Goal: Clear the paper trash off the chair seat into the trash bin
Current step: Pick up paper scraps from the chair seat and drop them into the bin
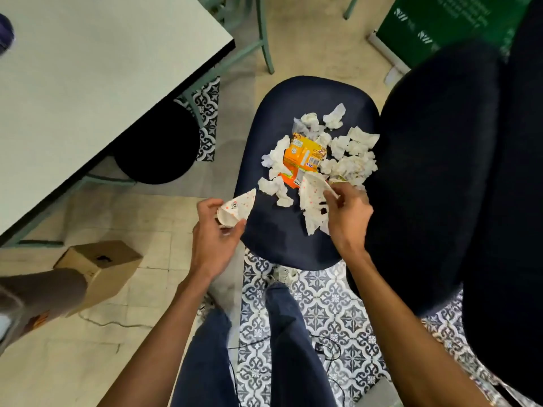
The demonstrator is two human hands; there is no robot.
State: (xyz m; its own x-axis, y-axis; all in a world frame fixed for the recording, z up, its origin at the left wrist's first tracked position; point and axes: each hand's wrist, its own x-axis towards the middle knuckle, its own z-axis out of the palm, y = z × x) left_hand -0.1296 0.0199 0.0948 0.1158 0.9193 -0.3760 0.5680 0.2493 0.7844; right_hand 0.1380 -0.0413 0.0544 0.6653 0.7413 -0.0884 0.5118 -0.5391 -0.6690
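Left hand [214,235] grips crumpled white dotted paper cup [238,207] at left edge of dark navy chair seat [279,242], frame centre. Right hand [349,217] pinches torn dotted paper piece [312,198] over seat. White tissue wads [354,161] and orange carton [302,156] piled just above.

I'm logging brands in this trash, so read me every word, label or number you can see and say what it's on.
"N C": letters on the orange carton; the rest of its print is too blurred.
The green sign: white text lines and logos, too blurred to read.
The paper cup in the left hand: round emblem, no readable words.
The cardboard box: dark mark, unreadable.
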